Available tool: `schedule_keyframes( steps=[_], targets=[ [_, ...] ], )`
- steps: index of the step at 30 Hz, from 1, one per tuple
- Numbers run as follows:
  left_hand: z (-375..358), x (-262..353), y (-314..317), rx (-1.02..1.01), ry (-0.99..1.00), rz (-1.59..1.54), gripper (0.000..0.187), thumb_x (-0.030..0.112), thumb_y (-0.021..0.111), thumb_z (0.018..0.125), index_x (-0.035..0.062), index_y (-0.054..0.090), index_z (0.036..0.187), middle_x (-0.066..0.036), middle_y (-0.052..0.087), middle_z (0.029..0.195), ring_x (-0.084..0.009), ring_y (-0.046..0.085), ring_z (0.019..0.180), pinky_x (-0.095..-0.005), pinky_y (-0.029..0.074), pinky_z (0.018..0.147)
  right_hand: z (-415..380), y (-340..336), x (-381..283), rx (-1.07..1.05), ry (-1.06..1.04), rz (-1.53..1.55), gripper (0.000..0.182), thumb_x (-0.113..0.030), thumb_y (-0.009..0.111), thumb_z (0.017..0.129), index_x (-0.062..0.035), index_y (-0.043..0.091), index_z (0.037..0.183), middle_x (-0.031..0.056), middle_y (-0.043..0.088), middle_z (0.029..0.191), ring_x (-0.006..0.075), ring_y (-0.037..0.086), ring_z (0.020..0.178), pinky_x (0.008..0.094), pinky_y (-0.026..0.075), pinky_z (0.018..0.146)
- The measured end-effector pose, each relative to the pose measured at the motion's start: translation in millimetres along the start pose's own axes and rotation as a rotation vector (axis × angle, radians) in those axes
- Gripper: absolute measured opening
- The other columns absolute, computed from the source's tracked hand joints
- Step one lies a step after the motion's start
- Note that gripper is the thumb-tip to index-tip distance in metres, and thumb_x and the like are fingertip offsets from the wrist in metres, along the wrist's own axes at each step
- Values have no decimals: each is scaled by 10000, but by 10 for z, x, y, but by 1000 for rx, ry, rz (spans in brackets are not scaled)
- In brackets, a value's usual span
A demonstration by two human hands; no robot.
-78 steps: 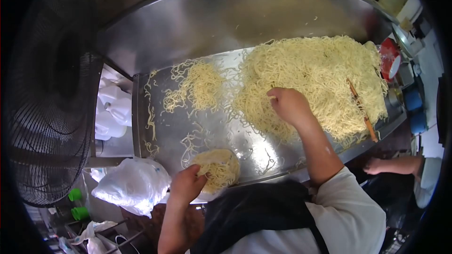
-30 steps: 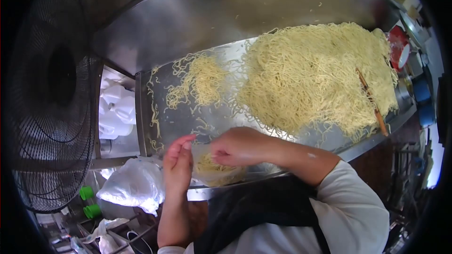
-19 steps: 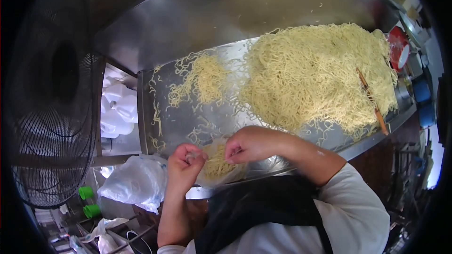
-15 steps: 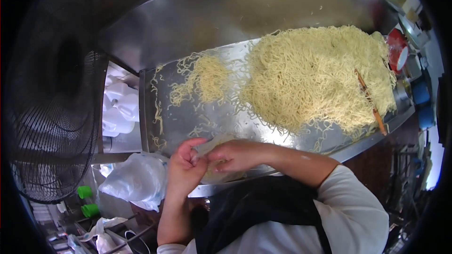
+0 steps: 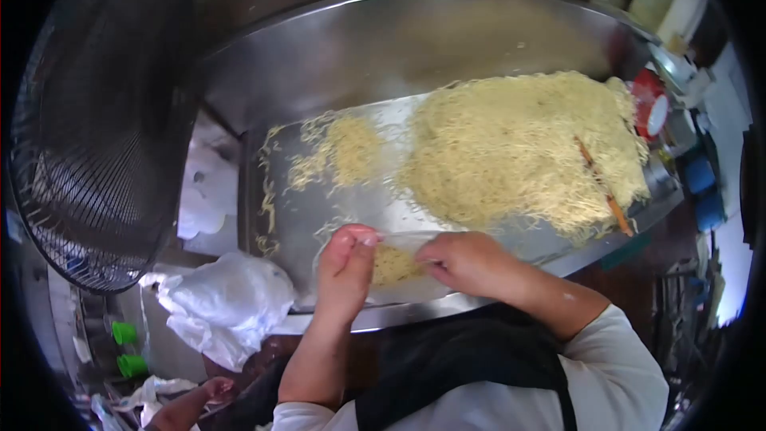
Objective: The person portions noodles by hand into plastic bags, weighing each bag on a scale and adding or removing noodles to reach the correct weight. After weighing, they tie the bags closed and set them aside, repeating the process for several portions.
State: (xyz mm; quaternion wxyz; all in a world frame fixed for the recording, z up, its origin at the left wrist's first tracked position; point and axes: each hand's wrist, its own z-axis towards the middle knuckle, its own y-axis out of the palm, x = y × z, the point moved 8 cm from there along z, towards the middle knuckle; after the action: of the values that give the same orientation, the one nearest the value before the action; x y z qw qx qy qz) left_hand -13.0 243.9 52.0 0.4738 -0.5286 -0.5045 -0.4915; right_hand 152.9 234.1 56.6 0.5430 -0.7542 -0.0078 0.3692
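Note:
A clear plastic bag with noodles [image 5: 394,265] inside is stretched between my two hands at the front edge of the metal tray. My left hand [image 5: 348,265] pinches the bag's left side, fingers closed. On the right side my right hand [image 5: 463,262] grips the bag's top edge. Beyond my hands, a large heap of noodles [image 5: 511,152] covers the right part of the tray [image 5: 319,211]. A smaller pile of noodles [image 5: 353,150] lies to the left, with loose strands around it.
A wire-guarded fan [image 5: 96,136] stands at the left. Near the tray's front left corner is a filled white plastic bag [image 5: 231,299]. A brown stick [image 5: 604,185] rests on the heap. Another person's hand [image 5: 217,390] shows at the lower left, near green cups [image 5: 128,351].
My hands have moved apart, and the bag is now spread between them with its noodles in sight. Another person's hand has come into view at the lower left. The view has shifted.

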Motion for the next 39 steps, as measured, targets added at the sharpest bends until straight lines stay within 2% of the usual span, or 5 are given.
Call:
schedule_keyframes(
  steps=[6, 14, 20, 34, 39],
  targets=[
    [-135, 441, 829, 17, -1, -221, 79, 145, 540, 945, 71, 554, 924, 56, 411, 563, -20, 333, 449, -195, 252, 391, -703, -703, -190, 393, -290, 452, 252, -80, 621, 794, -76, 634, 1045, 131, 632, 1107, 302, 593, 1054, 398, 486, 856],
    [-546, 806, 2769, -112, 89, -215, 141, 201, 550, 946, 71, 535, 895, 52, 328, 527, -34, 268, 416, -205, 199, 361, -2585, -1398, 1328, 1152, -77, -29, 299, -187, 632, 810, -71, 623, 1086, 149, 636, 1083, 311, 633, 924, 413, 503, 783],
    [-702, 897, 4425, -306, 119, -350, 135, 207, 537, 957, 81, 519, 912, 75, 271, 528, -17, 194, 400, -212, 156, 354, -3746, -1054, 2995, 352, 432, 890, 339, -72, 561, 844, -31, 528, 1178, 77, 620, 847, 119, 603, 610, 269, 482, 542],
    [-45, 1158, 6838, -858, 245, 384, 375, 31, 573, 860, 21, 560, 1235, 52, 481, 608, -25, 434, 502, -188, 361, 448, -5494, -3319, 3729, 860, 40, 1184, 103, 8, 484, 834, -62, 516, 901, 16, 527, 752, 80, 532, 552, 234, 467, 517],
    [489, 1705, 7880, -793, 271, 71, 247, 71, 535, 897, -10, 613, 1117, 42, 508, 617, -32, 446, 494, -201, 360, 448, -5813, -4421, 4450, 1092, 174, 980, 87, -31, 533, 819, -78, 532, 892, -2, 514, 677, 95, 521, 516, 242, 449, 475]
  ],
)
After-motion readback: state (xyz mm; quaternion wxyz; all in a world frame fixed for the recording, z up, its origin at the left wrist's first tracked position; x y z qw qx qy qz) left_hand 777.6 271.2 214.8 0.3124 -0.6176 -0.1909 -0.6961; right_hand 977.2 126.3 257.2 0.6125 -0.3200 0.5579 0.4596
